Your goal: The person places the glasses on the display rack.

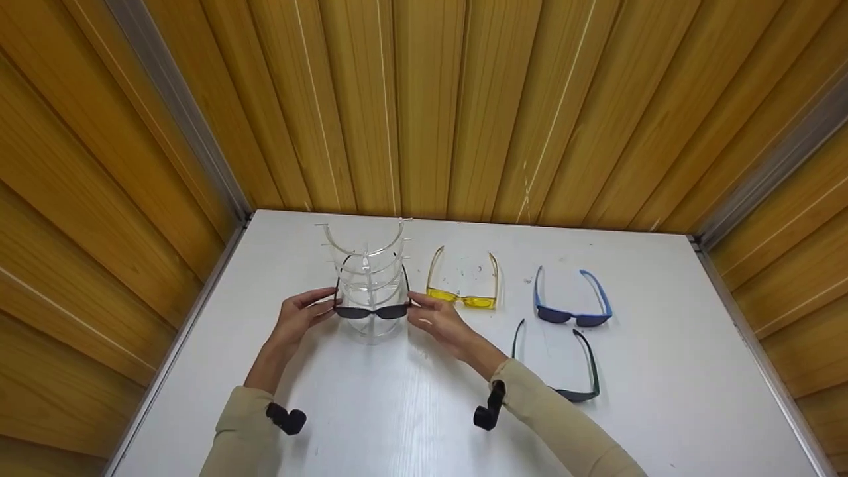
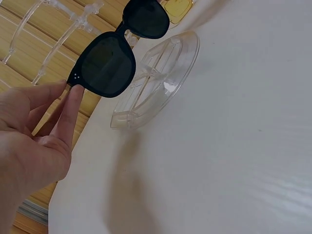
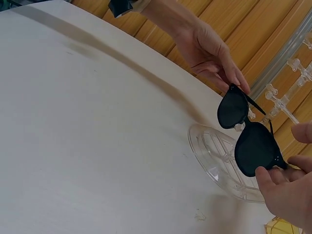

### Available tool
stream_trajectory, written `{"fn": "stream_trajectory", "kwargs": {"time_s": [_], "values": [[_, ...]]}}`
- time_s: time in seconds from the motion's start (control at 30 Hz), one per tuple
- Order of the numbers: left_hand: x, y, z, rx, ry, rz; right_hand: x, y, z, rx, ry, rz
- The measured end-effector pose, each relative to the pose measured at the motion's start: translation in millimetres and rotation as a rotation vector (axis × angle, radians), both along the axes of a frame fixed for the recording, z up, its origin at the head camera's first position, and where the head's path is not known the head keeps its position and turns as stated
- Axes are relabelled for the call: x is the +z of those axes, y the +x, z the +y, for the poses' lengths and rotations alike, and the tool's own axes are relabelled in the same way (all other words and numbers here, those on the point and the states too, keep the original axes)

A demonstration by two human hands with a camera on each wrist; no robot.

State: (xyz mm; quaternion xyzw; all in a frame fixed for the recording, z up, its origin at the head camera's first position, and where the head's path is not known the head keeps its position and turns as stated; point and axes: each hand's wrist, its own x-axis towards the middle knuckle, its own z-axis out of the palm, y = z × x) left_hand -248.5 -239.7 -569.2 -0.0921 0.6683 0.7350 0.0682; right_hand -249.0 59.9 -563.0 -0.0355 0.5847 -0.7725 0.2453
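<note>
Black sunglasses [image 1: 354,312] with dark lenses are held level at the lower part of a clear plastic display stand [image 1: 371,334]. My left hand [image 1: 299,318] pinches one temple near the hinge. On the other side, my right hand [image 1: 440,321] pinches the opposite temple close to its hinge. In the left wrist view the sunglasses [image 2: 108,63] hang above the stand's round base [image 2: 165,87], thumb and fingertips right at the frame corner. The right wrist view shows both hands at the two ends of the sunglasses [image 3: 253,148], with the stand's upright behind them.
Yellow glasses [image 1: 478,303] lie just right of the stand. Farther right are blue-framed sunglasses [image 1: 573,317], and dark green-framed glasses [image 1: 589,371] lie partly behind my right sleeve. The white table [image 1: 371,424] meets wood-look panel walls at its back and sides.
</note>
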Motion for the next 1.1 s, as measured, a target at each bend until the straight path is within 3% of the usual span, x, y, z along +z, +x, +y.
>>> {"fn": "stream_trajectory", "kwargs": {"time_s": [0.3,0.73,1.1], "values": [[-3.7,2.0,-3.5,-0.001,-0.013,-0.019,-6.9,5.5,-5.4,0.011,-0.011,-0.009],[-5.7,0.5,-4.0,-0.010,-0.015,-0.023,3.0,2.1,2.3,0.031,0.009,-0.005],[-3.2,-5.9,4.1,0.005,-0.005,-0.023,0.9,-1.6,5.6,0.036,0.038,0.012]]}}
